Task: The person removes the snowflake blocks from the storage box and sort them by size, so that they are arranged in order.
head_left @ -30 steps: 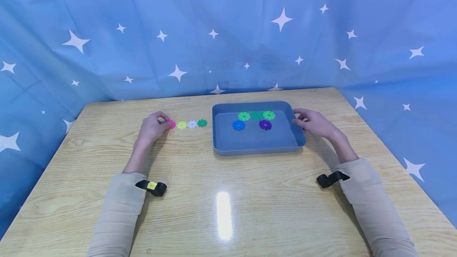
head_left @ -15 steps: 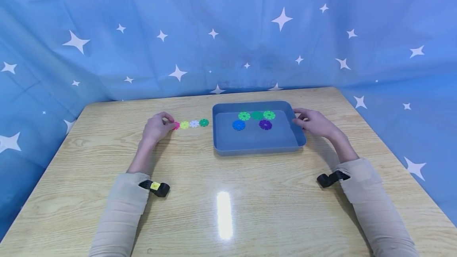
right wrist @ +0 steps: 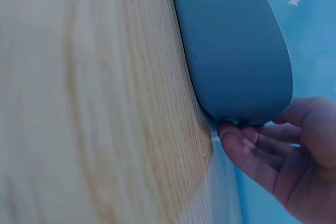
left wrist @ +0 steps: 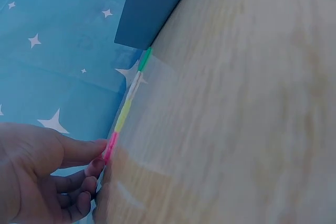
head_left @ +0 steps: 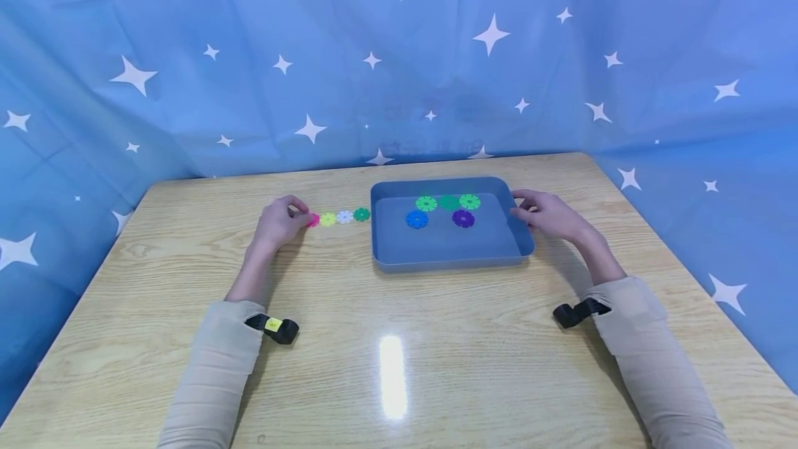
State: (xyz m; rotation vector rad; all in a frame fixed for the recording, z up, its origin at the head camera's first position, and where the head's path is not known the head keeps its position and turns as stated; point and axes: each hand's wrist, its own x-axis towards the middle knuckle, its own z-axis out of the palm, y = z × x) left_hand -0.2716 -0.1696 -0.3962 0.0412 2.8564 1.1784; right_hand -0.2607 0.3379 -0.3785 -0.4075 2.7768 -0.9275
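Note:
My left hand (head_left: 280,220) pinches a pink snowflake disc (left wrist: 111,147) between thumb and fingers. It is the left end of a row of toothed discs, with a yellow disc (head_left: 327,219), a white disc (head_left: 345,217) and a green disc (head_left: 361,215) to its right. Whether their edges interlock is too small to tell. The green disc's outer end comes up to the left wall of a blue-grey tray (head_left: 449,263). On the tray's opposite side, my right hand (head_left: 548,215) holds the right wall; some of its fingertips are hidden behind the tray in the right wrist view.
Lying in the tray are several more discs, including a blue disc (head_left: 417,219) and a purple disc (head_left: 463,218). Everything stands on a wooden table (head_left: 349,338). A blue star-patterned curtain (head_left: 374,109) hangs behind its far edge.
The left hand has slid right with the pink disc, and the whole row has shifted along with it towards the tray. The tray and right hand look the same.

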